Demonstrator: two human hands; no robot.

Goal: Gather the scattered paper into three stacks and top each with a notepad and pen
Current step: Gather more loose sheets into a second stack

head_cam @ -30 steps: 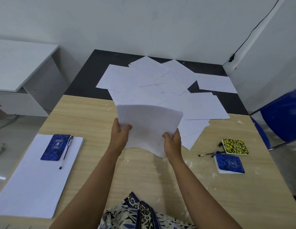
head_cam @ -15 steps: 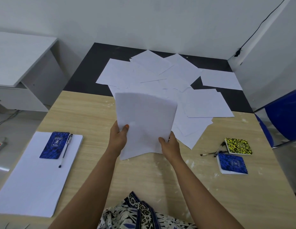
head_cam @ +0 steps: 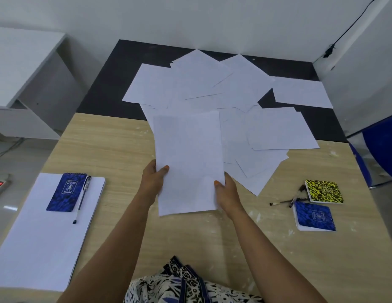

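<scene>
Both hands hold a squared sheaf of white paper (head_cam: 188,158) above the middle of the wooden table (head_cam: 107,149). My left hand (head_cam: 153,180) grips its left edge, thumb on top. My right hand (head_cam: 226,191) grips its lower right corner. Behind it, several loose white sheets (head_cam: 234,90) lie scattered across the table's far half. At the left lies a finished paper stack (head_cam: 44,232) with a blue notepad (head_cam: 67,192) and a pen (head_cam: 82,199) on it. At the right lie a yellow-black notepad (head_cam: 323,191), a blue notepad (head_cam: 314,216) and pens (head_cam: 289,200).
The far part of the table is a black surface (head_cam: 116,68) meeting the wall. A white desk (head_cam: 20,62) stands at the left, a power strip (head_cam: 0,184) on the floor below it. A blue chair (head_cam: 381,154) stands at the right edge.
The held sheaf went from bent and skewed to flat and upright, its edges squared. Both hands shifted slightly along its lower edges. The camera tilted a little.
</scene>
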